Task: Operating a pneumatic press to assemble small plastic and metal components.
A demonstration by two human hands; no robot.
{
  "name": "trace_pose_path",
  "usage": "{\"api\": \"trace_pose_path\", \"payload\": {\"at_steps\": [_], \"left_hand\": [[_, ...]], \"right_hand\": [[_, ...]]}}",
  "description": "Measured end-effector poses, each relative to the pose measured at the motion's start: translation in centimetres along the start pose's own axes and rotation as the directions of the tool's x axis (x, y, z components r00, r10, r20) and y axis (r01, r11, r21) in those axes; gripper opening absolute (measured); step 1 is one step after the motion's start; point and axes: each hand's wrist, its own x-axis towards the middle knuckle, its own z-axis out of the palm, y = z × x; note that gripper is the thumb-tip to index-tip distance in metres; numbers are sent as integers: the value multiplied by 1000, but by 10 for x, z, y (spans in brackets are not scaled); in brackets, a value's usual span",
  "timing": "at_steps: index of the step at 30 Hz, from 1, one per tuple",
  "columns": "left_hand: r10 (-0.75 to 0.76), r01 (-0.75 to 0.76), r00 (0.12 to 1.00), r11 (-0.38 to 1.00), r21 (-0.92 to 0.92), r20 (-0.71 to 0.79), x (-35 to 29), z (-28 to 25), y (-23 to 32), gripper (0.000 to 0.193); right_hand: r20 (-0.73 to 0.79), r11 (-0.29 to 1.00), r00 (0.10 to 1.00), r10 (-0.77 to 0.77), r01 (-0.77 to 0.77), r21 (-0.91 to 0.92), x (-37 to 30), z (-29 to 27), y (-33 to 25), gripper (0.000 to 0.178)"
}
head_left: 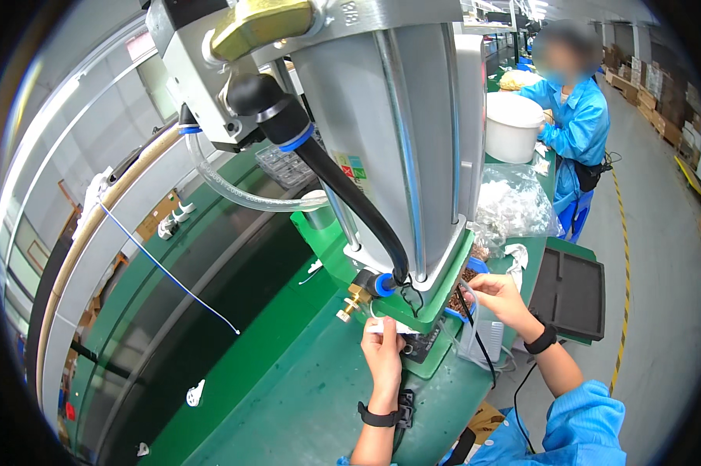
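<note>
We have the white piece (pixel 389 325) at the near edge of the press (pixel 366 124), just under its green base as we look down, with the left hand (pixel 382 353) closed on it, thumb along the top and fingers curled beneath. From its smooth look we judge it light and fairly stiff, likely plastic, perhaps a little slippery; our guess is that a gentle pinch by its left end suits it, leaving the other end free, and that a hard squeeze might mark it. The right hand (pixel 502 301) is to the right of the press, thumb and fingertips drawn close together beside the blue bin (pixel 475 266) of small brown bits (pixel 461 301); whether it has hold of anything we cannot tell. Room is tight there: a black cable (pixel 485 349) and a pale box (pixel 481 342) crowd the press's right side, and the base's corner comes between our 2 hands. Left of the press, a brass valve (pixel 354 301) juts out above the left hand, so lifting straight up looks risky. The green surface (pixel 436 398) nearer us than the press gives the easiest open room.
</note>
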Motion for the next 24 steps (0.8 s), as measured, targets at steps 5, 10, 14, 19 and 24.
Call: {"api": "trace_pose_path", "payload": {"at_steps": [5, 10, 14, 19, 24], "left_hand": [[-28, 27, 999, 999, 28, 35, 1, 1, 2, 14], [-40, 39, 999, 998, 38, 15, 2, -3, 3, 13], [-40, 39, 999, 999, 38, 24, 2, -2, 1, 13], [-52, 52, 999, 998, 47, 0, 2, -1, 2, 12], [-50, 49, 998, 998, 38, 23, 2, -2, 1, 12]], "right_hand": [[125, 998, 990, -63, 61, 19, 13, 14, -2, 19], [275, 958, 947, -167, 222, -183, 25, 42, -25, 25], [296, 964, 933, -206, 246, -104, 27, 53, -35, 26], [383, 813, 864, -328, 465, -352, 35, 47, -13, 24], [383, 888, 890, -246, 365, -279, 38, 48, -9, 25]]}}
